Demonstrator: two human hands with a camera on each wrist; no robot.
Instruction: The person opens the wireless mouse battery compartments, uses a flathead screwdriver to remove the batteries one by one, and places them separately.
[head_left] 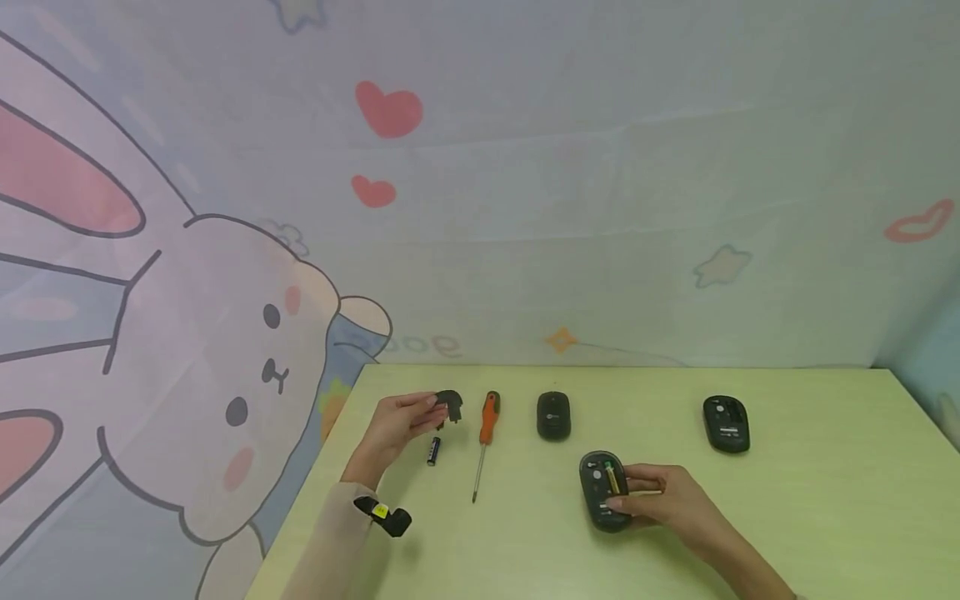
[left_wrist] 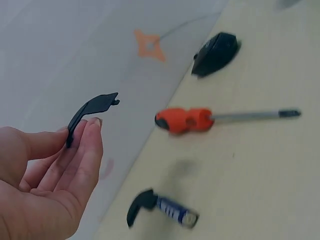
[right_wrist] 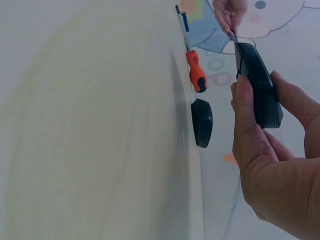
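Note:
My left hand (head_left: 397, 429) pinches a thin, curved black plastic cover (left_wrist: 99, 103) between thumb and fingers, raised over the table's left side. Below that hand lie a loose dark-blue battery (head_left: 433, 451) and a second curved black cover (left_wrist: 145, 200), end to end in the left wrist view. With my right hand (head_left: 671, 504) I grip a black computer mouse (right_wrist: 258, 90) by its side, thumb across one face. Its underside faces up in the head view, showing a green and gold battery (head_left: 612, 479) in the uncovered compartment.
An orange-handled screwdriver (head_left: 489, 417) lies to the right of the loose battery. Farther right is a black mouse (head_left: 553, 416), top side up. Another mouse (head_left: 727, 423) lies underside up at the right. A cartoon-printed cloth (head_left: 525, 250) hangs behind the pale table (head_left: 825, 500).

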